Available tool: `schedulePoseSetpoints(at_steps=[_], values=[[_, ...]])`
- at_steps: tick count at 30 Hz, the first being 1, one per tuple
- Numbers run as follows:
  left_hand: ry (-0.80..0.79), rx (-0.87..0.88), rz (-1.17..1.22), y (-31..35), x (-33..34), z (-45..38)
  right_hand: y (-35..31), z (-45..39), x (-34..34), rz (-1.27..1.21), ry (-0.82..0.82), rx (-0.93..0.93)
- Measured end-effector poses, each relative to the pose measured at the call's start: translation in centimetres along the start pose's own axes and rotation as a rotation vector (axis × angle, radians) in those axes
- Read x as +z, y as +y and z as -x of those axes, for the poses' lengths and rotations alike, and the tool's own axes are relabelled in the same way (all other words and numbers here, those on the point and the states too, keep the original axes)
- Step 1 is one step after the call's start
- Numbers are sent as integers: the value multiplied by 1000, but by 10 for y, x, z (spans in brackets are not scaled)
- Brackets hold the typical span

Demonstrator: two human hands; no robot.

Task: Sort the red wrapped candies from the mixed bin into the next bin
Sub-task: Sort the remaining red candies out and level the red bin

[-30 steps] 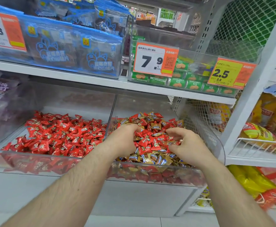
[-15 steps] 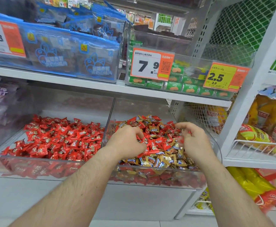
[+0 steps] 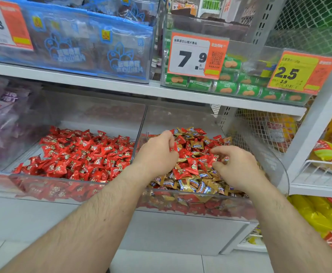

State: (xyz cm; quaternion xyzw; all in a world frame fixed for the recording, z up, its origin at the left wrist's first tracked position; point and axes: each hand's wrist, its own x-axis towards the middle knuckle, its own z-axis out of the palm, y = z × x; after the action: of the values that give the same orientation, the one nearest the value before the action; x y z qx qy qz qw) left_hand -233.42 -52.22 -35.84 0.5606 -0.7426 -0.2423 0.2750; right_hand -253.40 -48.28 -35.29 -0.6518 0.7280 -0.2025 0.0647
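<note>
Sorting looks partway: next bin (image 3: 23,175) at lower left holds only reds, while mixed bin (image 3: 267,164) keeps many red candies (image 3: 182,171); left hand (image 3: 157,154) and right hand (image 3: 238,166) each pinch some.

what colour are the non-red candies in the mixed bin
Gold with blue labels, the gold candies show best in the head view.

Bins (image 3: 275,170): clear glossy plastic. Candies (image 3: 82,154): shiny crinkled foil-like wrappers. Shelf (image 3: 102,85): smooth white painted metal. Price tags (image 3: 188,54): matt paper.

The mixed bin (image 3: 267,160) holds red candies (image 3: 182,171) among gold-and-blue ones (image 3: 195,145); the next bin (image 3: 43,186) is all red.
</note>
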Motion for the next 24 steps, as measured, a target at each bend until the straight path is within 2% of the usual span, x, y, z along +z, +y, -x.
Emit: schedulePoseSetpoints(at_steps=[3, 6, 12, 17, 21, 24], values=[[-60, 32, -1, 1, -3, 3, -1, -1, -2, -168, 55, -19], [-161, 46, -67, 5, -5, 8, -6, 1, -3, -316, 71, 55], [-214, 88, -317, 7, 3, 7, -13, 2, -4, -375, 162, 224], [-215, 101, -325, 3, 14, 1, -17, -5, 0, -199, 17, 138], [-131, 106, -281, 2, 15, -1, -23, -5, 2, 13, -165, 46], [-79, 122, -257, 2, 12, 1, -25, -5, 8, 87, -138, 44]])
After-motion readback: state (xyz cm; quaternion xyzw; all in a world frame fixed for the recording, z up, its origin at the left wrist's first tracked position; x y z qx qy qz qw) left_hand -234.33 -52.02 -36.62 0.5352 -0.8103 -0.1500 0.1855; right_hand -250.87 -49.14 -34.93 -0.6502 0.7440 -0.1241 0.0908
